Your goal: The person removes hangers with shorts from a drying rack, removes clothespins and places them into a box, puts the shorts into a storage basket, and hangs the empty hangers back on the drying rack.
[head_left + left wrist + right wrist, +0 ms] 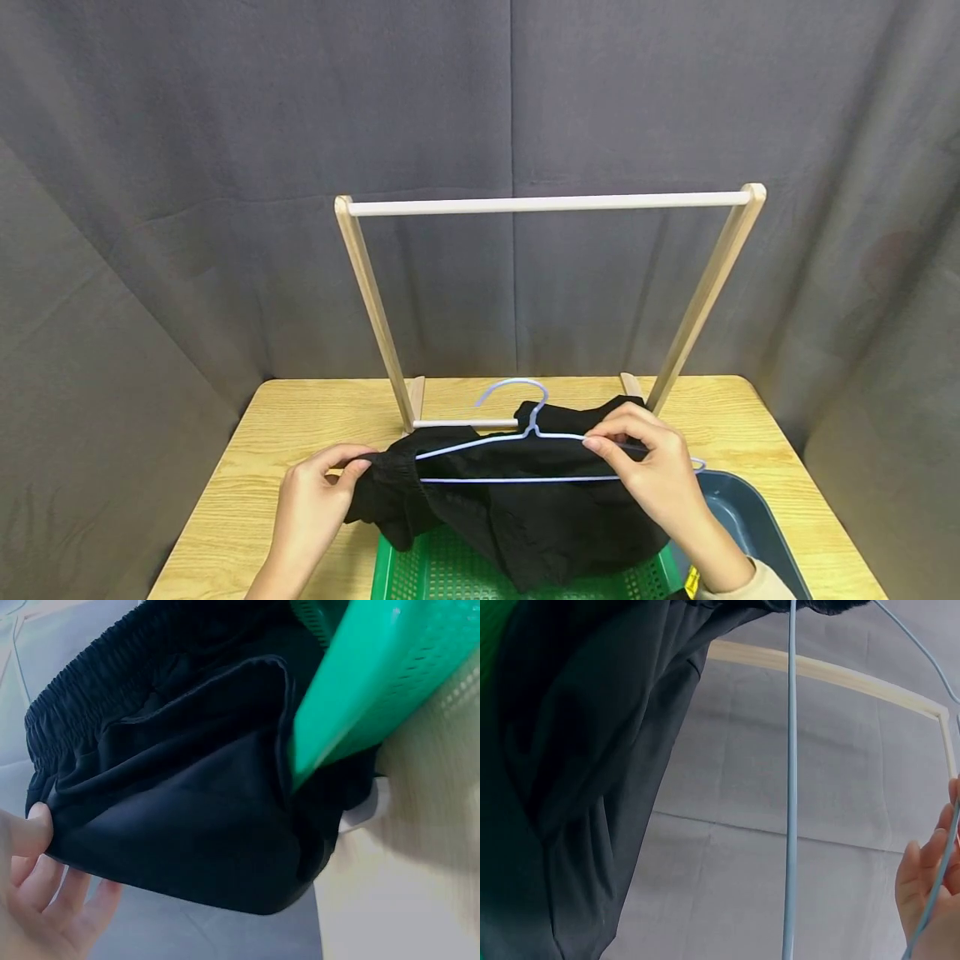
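Black shorts (540, 525) with a gathered elastic waistband (82, 682) hang above the green basket. My left hand (318, 492) pinches their left edge between thumb and fingers; in the left wrist view the thumb (39, 829) lies on the black cloth. A pale blue-violet hanger (517, 480) lies across the shorts with its hook up, its left end hidden inside the waistband. My right hand (652, 467) pinches the hanger's upper right arm. The hanger's right tip sticks out past that hand, outside the cloth.
Behind the hands stands a wooden rack (705, 292) with a white top bar (547, 203). The green basket (384, 575) sits below the shorts. A dark blue bin (757, 517) is at the right on the wooden table (300, 408), with something yellow beside the right wrist.
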Available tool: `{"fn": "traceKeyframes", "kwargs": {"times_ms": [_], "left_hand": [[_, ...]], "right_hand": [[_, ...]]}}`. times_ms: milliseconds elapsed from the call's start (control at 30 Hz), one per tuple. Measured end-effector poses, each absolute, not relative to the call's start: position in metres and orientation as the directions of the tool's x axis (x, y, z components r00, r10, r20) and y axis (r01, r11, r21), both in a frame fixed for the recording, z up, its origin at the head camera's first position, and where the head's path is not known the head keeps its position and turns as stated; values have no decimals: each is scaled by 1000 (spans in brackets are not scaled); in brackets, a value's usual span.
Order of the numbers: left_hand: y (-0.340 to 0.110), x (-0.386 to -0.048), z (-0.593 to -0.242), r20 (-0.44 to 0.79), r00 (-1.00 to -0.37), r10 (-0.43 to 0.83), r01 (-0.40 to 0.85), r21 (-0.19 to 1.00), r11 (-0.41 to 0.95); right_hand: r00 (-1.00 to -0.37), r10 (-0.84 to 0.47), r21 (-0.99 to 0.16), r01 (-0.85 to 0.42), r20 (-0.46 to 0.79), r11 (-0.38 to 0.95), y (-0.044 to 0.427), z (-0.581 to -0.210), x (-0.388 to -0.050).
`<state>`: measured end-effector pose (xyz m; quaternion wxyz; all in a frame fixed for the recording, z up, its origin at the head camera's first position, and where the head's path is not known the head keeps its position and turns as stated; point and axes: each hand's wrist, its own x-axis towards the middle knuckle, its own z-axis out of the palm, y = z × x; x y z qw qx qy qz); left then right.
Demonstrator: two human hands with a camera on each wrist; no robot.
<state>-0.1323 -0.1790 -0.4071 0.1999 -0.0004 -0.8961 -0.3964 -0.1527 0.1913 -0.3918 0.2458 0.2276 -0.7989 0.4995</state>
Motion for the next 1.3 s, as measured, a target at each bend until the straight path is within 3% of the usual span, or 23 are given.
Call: {"fn": "traceKeyframes", "kwargs": {"times_ms": [767,1000,1300], "left_hand": [[-210,-143,-439,227,-955,-193,15,685,728],[-214,-143,-448,149,-972,-183,-34,679,734],[-203,-138,-453,94,-988,-121,-25,677,735]], "right_hand": [[-718,-84,-624,-651,691,433,206,-393,-153],[-750,-63,-660,-616,658,430,211,-391,-152],[-736,-60,-650,-630,674,426,214,-392,-154]]}}
